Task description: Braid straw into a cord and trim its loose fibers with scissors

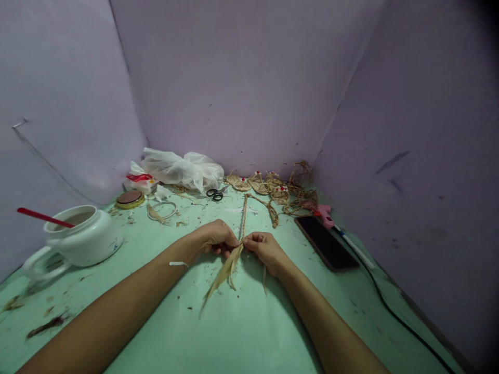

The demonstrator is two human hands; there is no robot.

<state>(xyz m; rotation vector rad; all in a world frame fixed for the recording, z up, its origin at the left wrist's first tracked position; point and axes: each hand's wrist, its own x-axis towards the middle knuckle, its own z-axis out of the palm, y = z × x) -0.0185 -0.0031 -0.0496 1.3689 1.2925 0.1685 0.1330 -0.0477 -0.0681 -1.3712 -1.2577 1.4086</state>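
Note:
A thin braid of dry, straw-coloured leaf strips (244,215) runs away from me over the green table. At its near end my left hand (221,238) and my right hand (265,248) are pinched close together on it. Loose pale strips (224,275) fan out toward me from between the fingers, and one more strip hangs below my right hand. Both hands are closed, with the fingertips almost touching. The far end of the braid lies near a looped, thicker braided piece (273,213).
Scissors (217,194), a plastic bag (187,169) and round woven pieces with red beads (257,183) lie at the back. At right are a phone (326,242) and a pink glue gun (324,214) with its cord. A white pot-shaped mug (88,244) stands at left.

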